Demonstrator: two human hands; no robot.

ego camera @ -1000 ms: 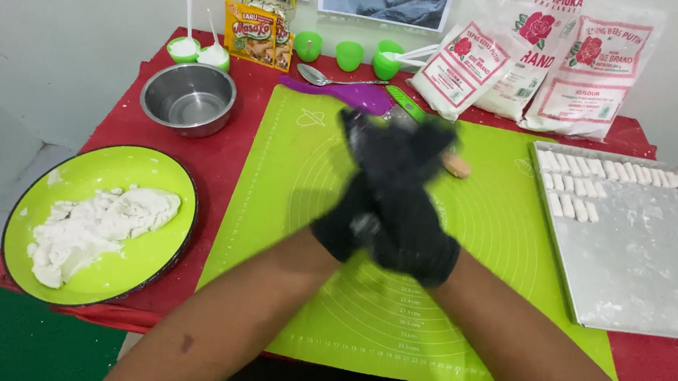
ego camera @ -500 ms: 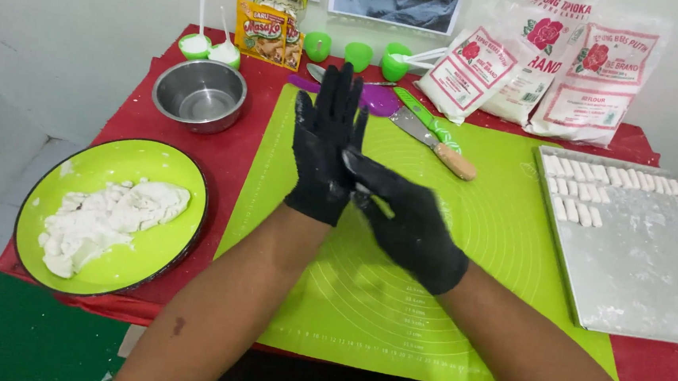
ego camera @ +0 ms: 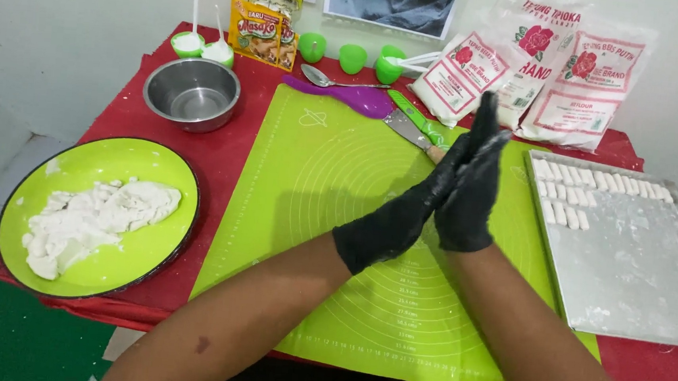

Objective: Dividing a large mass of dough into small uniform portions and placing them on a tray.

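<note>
Two black-gloved hands, left hand (ego camera: 401, 219) and right hand (ego camera: 470, 196), pressed palm to palm above one lime-green silicone mat (ego camera: 331, 190); grip flat, contents between the palms impossible to tell. Leftward, one green plate (ego camera: 94, 277) of white dough. Rightward, one metal tray (ego camera: 636, 267) with small dough pieces.

Home kitchen setup for dough work: green mat (ego camera: 351, 239) on red-clothed surface (ego camera: 239, 136), flour bags (ego camera: 585, 88), steel bowl (ego camera: 191, 93), plate of dough (ego camera: 99, 213), floured tray (ego camera: 628, 258).
</note>
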